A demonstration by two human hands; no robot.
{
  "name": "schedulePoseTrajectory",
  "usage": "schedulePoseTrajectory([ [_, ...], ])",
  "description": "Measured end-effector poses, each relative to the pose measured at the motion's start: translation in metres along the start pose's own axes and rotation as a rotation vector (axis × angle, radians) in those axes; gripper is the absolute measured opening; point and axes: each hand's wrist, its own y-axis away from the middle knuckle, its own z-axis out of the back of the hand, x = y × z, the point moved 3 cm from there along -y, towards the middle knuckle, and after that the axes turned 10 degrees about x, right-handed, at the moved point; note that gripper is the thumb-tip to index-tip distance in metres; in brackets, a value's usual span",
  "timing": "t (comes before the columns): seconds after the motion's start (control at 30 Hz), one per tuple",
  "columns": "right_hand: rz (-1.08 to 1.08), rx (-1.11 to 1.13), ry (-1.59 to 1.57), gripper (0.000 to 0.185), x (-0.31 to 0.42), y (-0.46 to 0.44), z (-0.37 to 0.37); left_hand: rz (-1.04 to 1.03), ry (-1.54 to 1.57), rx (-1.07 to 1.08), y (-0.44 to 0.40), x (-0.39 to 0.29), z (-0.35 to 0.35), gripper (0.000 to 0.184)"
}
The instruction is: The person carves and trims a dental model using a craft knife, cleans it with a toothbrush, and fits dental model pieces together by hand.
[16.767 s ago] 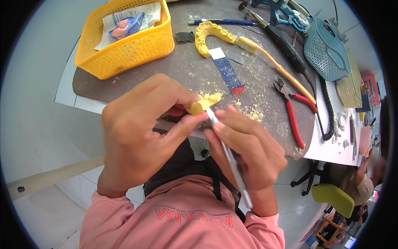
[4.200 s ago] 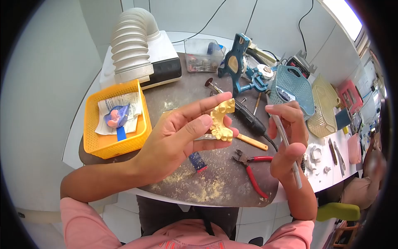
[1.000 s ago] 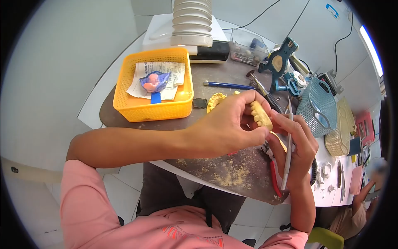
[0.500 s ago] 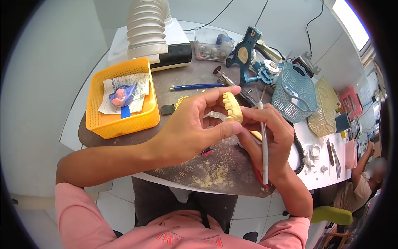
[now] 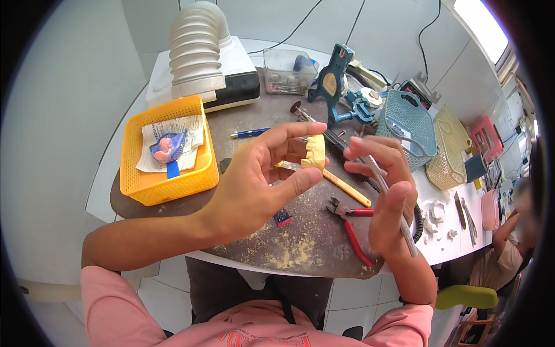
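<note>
Fingers of the left hand [image 5: 245,185] are clamped on the yellow tooth model [image 5: 314,155] in the head view, thumb below and forefinger above, probably so that the row of teeth stays free to look at. At four o'clock from this model, and apart from it, the right hand [image 5: 383,222] has its fingers closed around a thin metal tool [image 5: 406,228], seemingly so the model is not scratched. Pliers [image 5: 354,243] lie at five o'clock, perhaps for easy reach; the yellow basket [image 5: 173,194] stands at nine o'clock, outside the crumbs [image 5: 292,251].
</note>
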Motion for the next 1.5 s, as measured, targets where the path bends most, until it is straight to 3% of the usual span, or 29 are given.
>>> schedulePoseTrajectory([
  [0.23, -0.013, -0.096, 0.183, 0.081, -0.002, -0.004, 0.003, -0.040, -0.065, -0.022, 0.002, -0.002, 0.000, 0.056],
  [0.43, -0.181, 0.089, -0.007, 0.087, -0.005, 0.002, 0.007, -0.064, -0.095, -0.027, 0.003, -0.004, 0.000, 0.054],
  [0.53, -0.161, 0.109, -0.034, 0.088, -0.004, -0.001, 0.001, -0.082, -0.136, -0.026, 0.003, -0.004, 0.001, 0.053],
  [0.67, 0.021, -0.063, -0.111, 0.082, -0.011, 0.000, 0.012, -0.055, -0.177, -0.061, 0.001, -0.002, 0.003, 0.049],
  [0.73, 0.011, -0.108, -0.174, 0.072, -0.009, 0.012, 0.031, -0.115, -0.151, -0.081, -0.002, 0.007, 0.006, 0.047],
  [0.87, 0.002, -0.173, 0.003, 0.020, 0.035, 0.043, 0.035, -0.108, -0.187, -0.113, -0.001, 0.008, 0.004, 0.048],
  [0.97, -0.032, -0.103, 0.066, 0.025, 0.040, 0.084, 0.016, -0.142, -0.243, -0.152, 0.002, 0.007, 0.002, 0.047],
  [1.03, 0.013, -0.085, 0.289, 0.023, 0.036, 0.098, 0.014, -0.133, -0.212, -0.047, 0.000, 0.009, 0.001, 0.046],
  [1.13, -0.073, 0.104, 0.508, 0.019, 0.031, 0.079, 0.025, -0.116, -0.259, -0.061, 0.002, 0.012, -0.003, 0.045],
  [1.27, -0.020, 0.178, 0.527, 0.019, 0.020, 0.021, 0.002, -0.126, -0.293, -0.091, 0.001, 0.009, 0.001, 0.045],
  [1.43, -0.092, 0.462, 0.652, 0.025, -0.012, -0.009, -0.022, -0.155, -0.315, -0.186, 0.003, 0.003, 0.010, 0.043],
  [1.5, -0.072, 0.451, 0.686, 0.026, -0.011, -0.011, -0.024, -0.182, -0.313, -0.207, 0.004, 0.001, 0.012, 0.043],
])
